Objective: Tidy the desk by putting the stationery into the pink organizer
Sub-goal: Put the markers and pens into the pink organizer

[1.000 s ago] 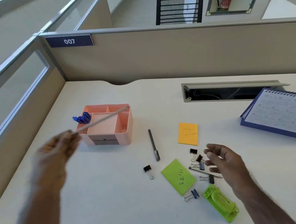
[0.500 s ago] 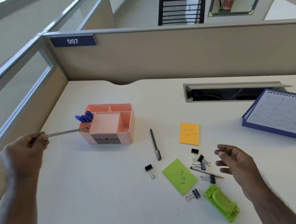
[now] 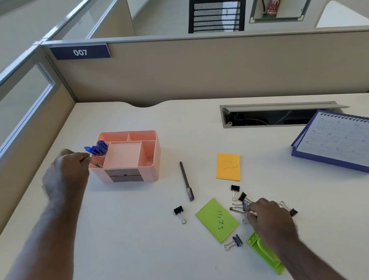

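Left hand (image 3: 68, 172): one second ago it was raised, holding a pen angled across the organizer (image 3: 130, 156); half a second ago it held that pen level, tip at the organizer's left edge. Now the hand is against the organizer's left wall, fingers curled at the front-left compartment, where a short length of the pen (image 3: 95, 163) shows inside. Right hand (image 3: 269, 219): previously hovering open above the desk to the right of the clips; now lowered onto the clip cluster, fingertips on the silver pen (image 3: 238, 209) lying there.
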`<action>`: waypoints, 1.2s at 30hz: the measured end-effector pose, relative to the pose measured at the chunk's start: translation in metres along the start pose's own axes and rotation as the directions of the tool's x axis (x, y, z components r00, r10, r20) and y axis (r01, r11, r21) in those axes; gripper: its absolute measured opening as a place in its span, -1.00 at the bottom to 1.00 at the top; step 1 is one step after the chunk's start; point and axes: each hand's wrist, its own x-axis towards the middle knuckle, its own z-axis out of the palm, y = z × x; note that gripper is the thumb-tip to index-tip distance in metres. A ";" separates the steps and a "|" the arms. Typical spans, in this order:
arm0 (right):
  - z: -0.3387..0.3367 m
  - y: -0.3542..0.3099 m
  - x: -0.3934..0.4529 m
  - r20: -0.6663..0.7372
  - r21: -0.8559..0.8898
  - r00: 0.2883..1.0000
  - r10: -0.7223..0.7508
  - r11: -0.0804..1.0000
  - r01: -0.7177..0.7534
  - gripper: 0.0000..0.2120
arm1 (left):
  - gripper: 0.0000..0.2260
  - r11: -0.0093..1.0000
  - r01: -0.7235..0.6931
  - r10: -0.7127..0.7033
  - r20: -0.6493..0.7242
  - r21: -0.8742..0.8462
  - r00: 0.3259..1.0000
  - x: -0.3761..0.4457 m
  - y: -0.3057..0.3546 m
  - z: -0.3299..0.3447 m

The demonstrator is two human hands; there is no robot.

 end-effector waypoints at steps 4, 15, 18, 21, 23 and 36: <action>0.008 -0.002 0.003 -0.047 -0.145 0.998 -0.048 0.989 0.041 -0.76 | -0.83 0.999 0.053 -0.053 0.035 -0.001 0.998 0.005 0.002 0.008; -0.002 0.006 0.009 -0.116 0.021 0.983 -0.145 0.989 0.148 -0.90 | -0.72 0.975 0.136 -0.133 0.033 -0.174 0.991 -0.002 0.007 0.003; -0.033 -0.008 0.004 -0.110 0.551 0.994 0.002 0.832 0.059 -0.94 | -0.78 0.936 0.133 -0.163 -0.066 -0.326 0.984 -0.020 0.022 -0.003; -0.067 -0.032 0.006 -0.021 0.900 0.990 0.139 0.435 -0.042 -0.82 | -0.85 0.841 0.059 -0.068 0.003 -0.538 0.998 -0.063 0.064 -0.004; -0.086 -0.048 0.008 0.091 0.986 0.991 0.101 0.132 -0.104 -0.80 | -0.85 0.716 0.132 0.031 0.221 -0.685 0.975 -0.099 0.096 0.001; -0.107 -0.089 -0.002 0.219 0.922 0.971 -0.100 -0.305 -0.239 -0.61 | -0.89 0.041 0.672 0.120 0.671 -0.740 0.731 -0.146 0.163 -0.018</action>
